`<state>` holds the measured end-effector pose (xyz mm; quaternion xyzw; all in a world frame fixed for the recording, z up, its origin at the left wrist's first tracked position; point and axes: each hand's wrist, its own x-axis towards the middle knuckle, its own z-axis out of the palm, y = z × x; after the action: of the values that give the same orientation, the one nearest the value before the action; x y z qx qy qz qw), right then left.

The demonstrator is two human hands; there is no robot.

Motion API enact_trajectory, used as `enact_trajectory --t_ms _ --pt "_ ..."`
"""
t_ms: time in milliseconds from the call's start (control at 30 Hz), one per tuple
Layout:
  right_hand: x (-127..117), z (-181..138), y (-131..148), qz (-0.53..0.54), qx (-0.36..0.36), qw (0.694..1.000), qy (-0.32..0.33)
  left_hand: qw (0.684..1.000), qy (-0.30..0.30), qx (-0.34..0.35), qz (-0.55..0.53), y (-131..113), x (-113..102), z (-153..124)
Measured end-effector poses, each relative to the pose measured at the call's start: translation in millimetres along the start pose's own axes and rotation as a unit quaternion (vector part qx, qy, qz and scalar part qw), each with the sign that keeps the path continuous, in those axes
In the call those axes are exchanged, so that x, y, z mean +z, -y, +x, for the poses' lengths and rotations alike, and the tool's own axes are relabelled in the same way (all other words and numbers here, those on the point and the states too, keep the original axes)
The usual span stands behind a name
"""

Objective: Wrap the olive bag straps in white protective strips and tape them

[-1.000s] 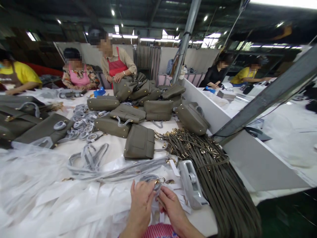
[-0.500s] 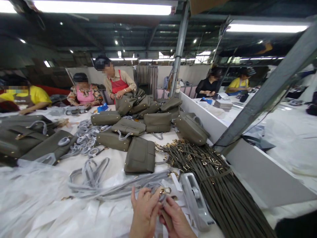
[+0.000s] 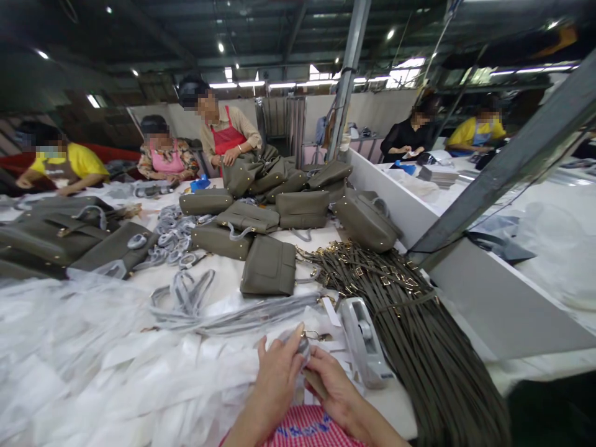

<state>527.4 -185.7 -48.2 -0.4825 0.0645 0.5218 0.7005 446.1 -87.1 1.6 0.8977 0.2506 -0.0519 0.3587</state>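
Low in the middle, my left hand [image 3: 278, 370] and my right hand [image 3: 336, 380] meet around an olive strap [image 3: 316, 383]. Its end carries a gold clasp [image 3: 313, 335], which sticks out past my left fingertips. Clear plastic film [image 3: 302, 349] is wrapped about the strap near the clasp. The fingers of my right hand pinch the strap just below the film. My left thumb and fingers are closed on the wrapped end, partly hidden. A grey tape dispenser [image 3: 365, 341] stands right of my hands. Beyond them lie film-wrapped straps [image 3: 261, 315].
Olive straps [image 3: 437, 347] with gold buckles lie in a long heap at the right. Olive handbags [image 3: 269, 267] are piled farther back. White plastic sheets [image 3: 116, 372] cover the left. A low partition [image 3: 503, 310] and slanted metal post [image 3: 493, 174] border the right. Several co-workers sit or stand beyond.
My view has tipped down, so my checked apron shows. Both hands stay together on the strap, its clasp still sticking out. My left fingers have shifted slightly around the wrapped end.
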Motion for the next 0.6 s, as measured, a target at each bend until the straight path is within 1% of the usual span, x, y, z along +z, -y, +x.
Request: enact_trajectory --t_ms 167,267,333,367,500,567,600 --pt "0 -3 3 0.091 0.022 0.994 0.065 0.992 -0.026 -0.01 0.126 -8 0 0" --pt "3 0 0 0.129 0.033 0.989 0.063 0.989 -0.031 0.033 0.141 -8 5 1" --pt "6 4 -1 0.151 0.024 0.987 0.042 0.993 -0.04 0.054 0.092 -6 11 2" --pt "7 6 -1 0.159 0.016 0.987 0.031 0.996 -0.049 0.053 0.052 -4 14 2" --pt "10 7 1 0.166 -0.017 0.986 0.014 0.991 -0.087 0.001 -0.105 6 23 3" --pt "9 6 2 0.159 -0.029 0.987 0.014 0.984 -0.09 -0.023 -0.15 8 23 2" --pt "9 6 1 0.156 -0.034 0.987 0.013 0.982 -0.084 -0.024 -0.167 8 22 2"
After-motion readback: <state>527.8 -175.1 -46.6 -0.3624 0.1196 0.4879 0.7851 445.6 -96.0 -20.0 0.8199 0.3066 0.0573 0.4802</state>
